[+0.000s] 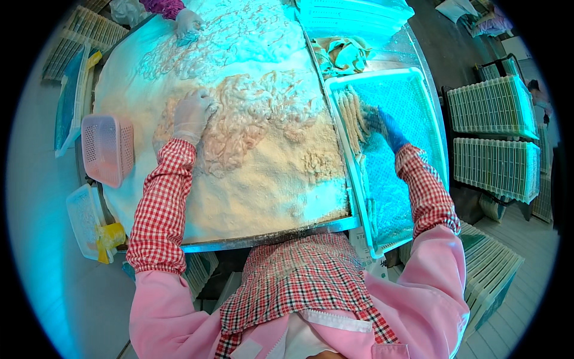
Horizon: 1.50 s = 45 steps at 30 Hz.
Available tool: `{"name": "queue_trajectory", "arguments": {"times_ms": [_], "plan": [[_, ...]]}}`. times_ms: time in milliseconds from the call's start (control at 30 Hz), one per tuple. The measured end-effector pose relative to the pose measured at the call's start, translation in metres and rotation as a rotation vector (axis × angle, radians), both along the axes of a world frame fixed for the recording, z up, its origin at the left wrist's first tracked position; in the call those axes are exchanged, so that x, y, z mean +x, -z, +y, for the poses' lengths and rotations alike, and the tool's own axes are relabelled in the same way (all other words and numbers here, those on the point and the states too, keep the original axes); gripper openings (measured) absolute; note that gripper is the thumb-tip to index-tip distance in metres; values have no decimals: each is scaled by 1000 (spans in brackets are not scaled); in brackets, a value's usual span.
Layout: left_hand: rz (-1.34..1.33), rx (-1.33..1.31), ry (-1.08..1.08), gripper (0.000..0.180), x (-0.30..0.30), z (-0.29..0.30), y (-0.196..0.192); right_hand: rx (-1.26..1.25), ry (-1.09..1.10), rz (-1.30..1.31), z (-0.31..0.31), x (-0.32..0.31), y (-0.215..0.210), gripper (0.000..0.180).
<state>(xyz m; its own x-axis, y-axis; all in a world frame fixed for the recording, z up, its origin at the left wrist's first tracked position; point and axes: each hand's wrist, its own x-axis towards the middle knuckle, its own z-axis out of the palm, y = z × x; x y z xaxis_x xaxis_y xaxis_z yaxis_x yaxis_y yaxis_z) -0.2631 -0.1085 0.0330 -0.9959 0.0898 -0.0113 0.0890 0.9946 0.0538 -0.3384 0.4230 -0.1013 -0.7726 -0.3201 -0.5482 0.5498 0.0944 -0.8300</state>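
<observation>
Pale strips (pixel 351 119) lie in the tray (pixel 391 185) at my right hand's (pixel 387 127) nine o'clock, long axes eleven-to-five; that hand is nearer, its grip indeterminate; my left hand (pixel 194 113) curls against the pale heap (pixel 239 128), grip indeterminate; the white panel's (pixel 359 244) print is illegible.

I see the left hand (pixel 194 115) curled, forearm (pixel 160 206) behind its fingers (pixel 209 102); right of them, the right hand (pixel 387 127) angles inward.

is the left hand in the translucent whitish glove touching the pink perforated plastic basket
Apart. The head view shows a clear stretch of pale powder between the gloved left hand and the pink basket.
</observation>
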Motion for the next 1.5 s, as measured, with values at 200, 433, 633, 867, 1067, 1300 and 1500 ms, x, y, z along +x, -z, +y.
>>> {"name": "queue_trajectory", "arguments": {"times_ms": [200,433,633,867,1067,1300,1500], "plan": [[311,81,67,26,79,-1,10,211,98,127,9,53,-1,51],[16,353,371,28,239,-12,28,114,130,433,-137,158,-99,35],[-15,542,-552,35,272,37,60,68,-240,595,-262,242,-53,46],[-233,1234,-683,46,261,45,36,354,-532,757,-270,269,-77,48],[-1,266,-172,47,274,73,42,322,-523,678,-269,303,-66,42],[-25,574,-269,45,272,103,57,-313,206,-314,-303,284,-52,38],[266,654,-297,49,249,115,46,-638,336,-429,-315,301,-34,49]]}}
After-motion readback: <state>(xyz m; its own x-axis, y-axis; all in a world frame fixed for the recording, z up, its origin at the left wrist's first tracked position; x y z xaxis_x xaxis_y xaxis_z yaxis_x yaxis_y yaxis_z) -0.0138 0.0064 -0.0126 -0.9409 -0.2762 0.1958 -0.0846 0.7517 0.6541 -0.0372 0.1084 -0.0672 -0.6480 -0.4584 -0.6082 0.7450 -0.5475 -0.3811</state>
